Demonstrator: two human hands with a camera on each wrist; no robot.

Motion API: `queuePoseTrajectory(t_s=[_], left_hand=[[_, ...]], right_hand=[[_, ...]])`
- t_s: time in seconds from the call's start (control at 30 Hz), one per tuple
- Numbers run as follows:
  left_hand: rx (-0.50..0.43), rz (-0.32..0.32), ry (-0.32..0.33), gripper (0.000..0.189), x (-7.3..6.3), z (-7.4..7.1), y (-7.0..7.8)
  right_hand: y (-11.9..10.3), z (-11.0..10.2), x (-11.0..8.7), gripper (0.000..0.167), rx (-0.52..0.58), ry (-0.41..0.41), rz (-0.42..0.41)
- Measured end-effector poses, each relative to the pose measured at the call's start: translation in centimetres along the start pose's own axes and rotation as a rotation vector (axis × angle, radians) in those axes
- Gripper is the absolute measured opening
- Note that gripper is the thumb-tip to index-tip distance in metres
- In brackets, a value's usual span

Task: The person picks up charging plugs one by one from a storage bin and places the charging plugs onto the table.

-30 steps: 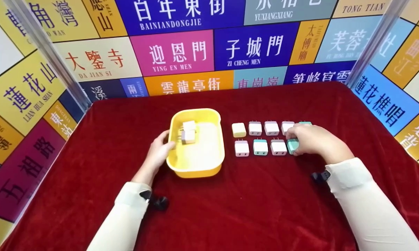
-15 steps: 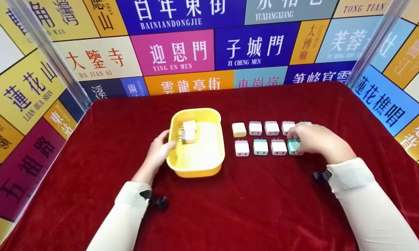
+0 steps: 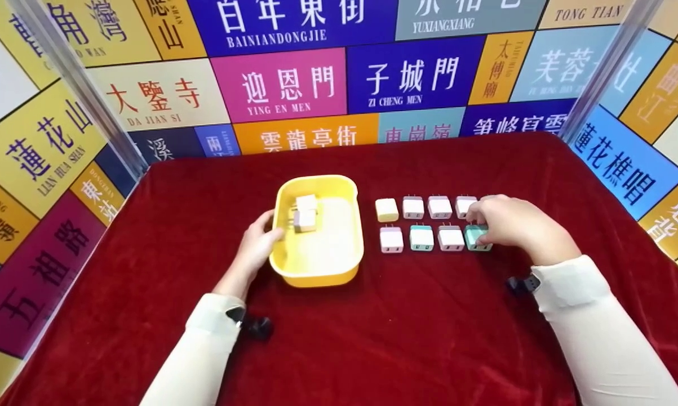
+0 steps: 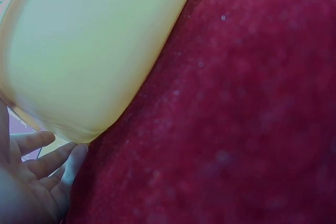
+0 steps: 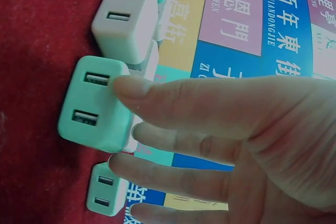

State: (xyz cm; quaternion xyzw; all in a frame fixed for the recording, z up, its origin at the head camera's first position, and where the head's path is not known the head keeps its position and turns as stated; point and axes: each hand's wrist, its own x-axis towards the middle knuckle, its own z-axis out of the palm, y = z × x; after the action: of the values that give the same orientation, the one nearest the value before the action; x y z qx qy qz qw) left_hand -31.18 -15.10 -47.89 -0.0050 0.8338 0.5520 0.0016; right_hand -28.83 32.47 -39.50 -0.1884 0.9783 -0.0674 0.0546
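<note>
A yellow plastic box (image 3: pixel 316 279) stands on the red cloth, two white plug chargers (image 3: pixel 305 220) inside it at the left. My left hand (image 3: pixel 255 243) holds its left side, thumb over the rim; from the left wrist view, the fingers (image 4: pixel 47 161) reach the box's underside edge. To the right, USB wall chargers lie in two rows. My right hand (image 3: pixel 513 225) pinches the green charger (image 5: pixel 94 106) at the front row's right end, thumb on its front edge, other fingers behind. Another green charger (image 5: pixel 105 190) lies beyond, mostly hidden by the hand in the head view.
The back row holds a cream charger (image 3: pixel 386 210) and several white-and-mauve ones (image 3: pixel 439 207). In front are a pinkish one (image 3: pixel 391 239), a green-and-white one (image 3: pixel 421 238) and a mauve-backed one (image 3: pixel 450 238). Panels with place names (image 3: pixel 288 84) stand behind the cloth (image 3: pixel 406 338).
The green charger under my right hand has turned and shifted slightly right, its front now facing forward in line with the row. My left hand and the box have not moved.
</note>
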Motion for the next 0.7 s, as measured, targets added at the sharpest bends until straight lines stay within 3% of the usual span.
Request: queuePoseTrajectory(t_s=[0.2, 0.5, 0.7], left_hand=[[-0.001, 0.005, 0.0, 0.061, 0.1, 0.1, 0.0], [-0.003, 0.012, -0.001, 0.062, 0.1, 0.1, 0.0], [-0.007, 0.003, -0.004, 0.06, 0.0, 0.0, 0.0]], right_hand=[[-1.0, -0.5, -0.3, 0.024, -0.018, 0.043, -0.01], [-2.1, -1.2, -0.7, 0.02, -0.046, 0.199, -0.088], [-3.0, -1.6, -0.7, 0.032, -0.023, 0.278, -0.102]])
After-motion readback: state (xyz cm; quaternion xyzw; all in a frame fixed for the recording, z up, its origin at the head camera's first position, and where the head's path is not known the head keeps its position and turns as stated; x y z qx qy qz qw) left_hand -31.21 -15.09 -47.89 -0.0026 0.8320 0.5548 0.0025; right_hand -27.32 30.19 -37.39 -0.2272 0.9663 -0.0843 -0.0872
